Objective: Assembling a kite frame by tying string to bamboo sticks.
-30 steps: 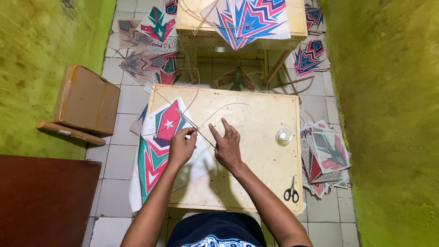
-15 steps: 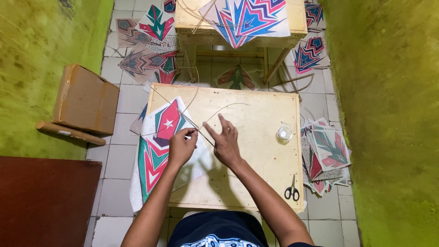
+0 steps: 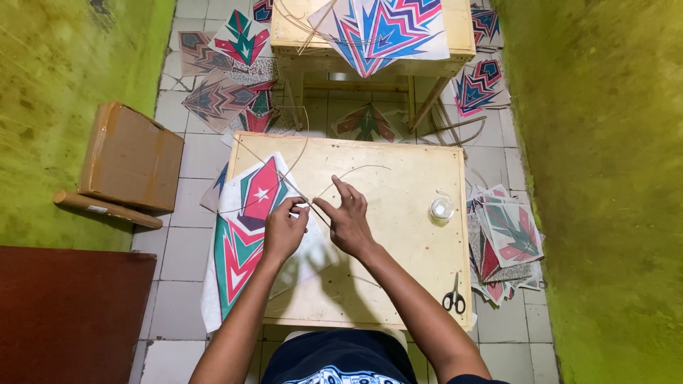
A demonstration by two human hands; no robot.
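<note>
The left hand is curled, fingertips pinching a thin stick where two cross — the right hand, fingers half spread, pinches the same crossing from 3 o'clock. Under them lies a patterned kite sheet on the wooden table; scissors at 4 o'clock.

Kite paper showing red, teal and white chevrons with a white star. Counter showing pale yellow wood. Scissors showing black handles. Walls showing mottled green; box brown.
</note>
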